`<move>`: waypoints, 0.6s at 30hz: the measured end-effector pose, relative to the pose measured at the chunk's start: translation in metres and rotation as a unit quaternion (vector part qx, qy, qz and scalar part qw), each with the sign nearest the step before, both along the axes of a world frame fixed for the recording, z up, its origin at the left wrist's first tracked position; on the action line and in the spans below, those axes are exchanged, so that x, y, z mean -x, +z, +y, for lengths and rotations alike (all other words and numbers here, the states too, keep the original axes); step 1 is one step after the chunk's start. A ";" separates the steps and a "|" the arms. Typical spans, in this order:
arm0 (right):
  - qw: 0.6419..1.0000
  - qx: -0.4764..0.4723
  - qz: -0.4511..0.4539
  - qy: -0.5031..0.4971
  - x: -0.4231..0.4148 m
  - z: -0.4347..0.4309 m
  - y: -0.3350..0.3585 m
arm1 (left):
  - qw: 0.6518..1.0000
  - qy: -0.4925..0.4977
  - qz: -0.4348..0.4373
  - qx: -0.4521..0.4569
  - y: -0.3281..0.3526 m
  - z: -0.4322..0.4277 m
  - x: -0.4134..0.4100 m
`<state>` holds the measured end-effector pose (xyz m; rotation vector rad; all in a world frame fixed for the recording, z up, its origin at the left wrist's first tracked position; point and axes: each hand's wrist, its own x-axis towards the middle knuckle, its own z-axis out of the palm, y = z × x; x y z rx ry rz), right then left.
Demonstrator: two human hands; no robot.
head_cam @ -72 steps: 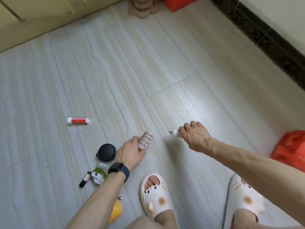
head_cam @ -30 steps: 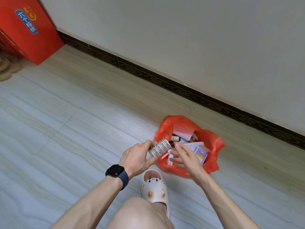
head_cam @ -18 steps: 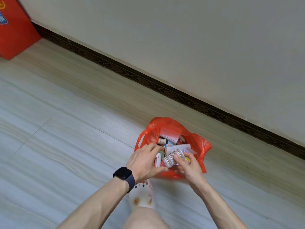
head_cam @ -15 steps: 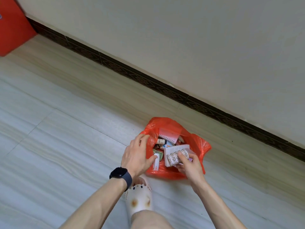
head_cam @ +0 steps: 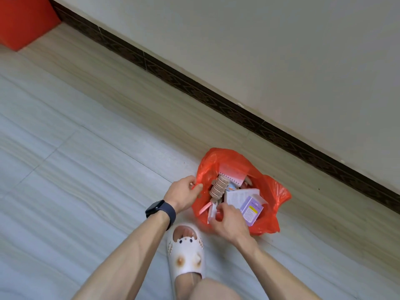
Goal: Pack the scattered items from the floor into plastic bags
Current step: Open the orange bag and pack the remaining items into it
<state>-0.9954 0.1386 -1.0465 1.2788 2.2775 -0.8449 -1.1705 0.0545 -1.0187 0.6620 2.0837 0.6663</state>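
At red bag (head_cam: 269, 191) | left hand (head_cam: 183, 192) pinches rim | right hand (head_cam: 230, 223) curled

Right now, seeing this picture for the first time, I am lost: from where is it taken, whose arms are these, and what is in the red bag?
There is no machine here. One camera sits on a person's head and looks down, so both arms are that person's own. The left hand, wearing a dark watch, pinches the rim of the red plastic bag on the floor. The right hand curls its fingers at the bag's near edge; what they grip is unclear. In the bag lie a ribbed roll, a pink notebook and a purple box.
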 end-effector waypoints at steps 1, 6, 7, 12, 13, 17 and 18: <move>0.997 -0.019 -0.042 0.059 -0.004 -0.005 -0.003 | 0.999 0.023 -0.022 -0.024 0.007 0.001 -0.001; 0.995 -0.068 -0.019 0.072 -0.021 -0.008 0.003 | 0.987 0.138 -0.036 -0.076 0.045 0.015 0.008; 0.994 -0.080 0.020 0.068 -0.027 -0.007 0.007 | 0.987 0.140 -0.016 -0.078 0.050 0.016 0.010; 0.975 -0.162 0.105 0.107 -0.054 -0.005 0.033 | 0.995 0.022 0.088 -0.037 0.064 0.005 0.007; 0.972 -0.172 0.111 0.112 -0.057 -0.005 0.036 | 0.996 0.001 0.076 -0.039 0.068 0.002 0.005; 0.963 -0.173 0.163 0.127 -0.046 -0.008 0.062 | 0.997 -0.065 0.047 -0.018 0.099 -0.017 0.008; 0.959 -0.171 0.180 0.136 -0.038 -0.010 0.071 | 0.993 -0.091 0.073 0.010 0.106 -0.024 0.013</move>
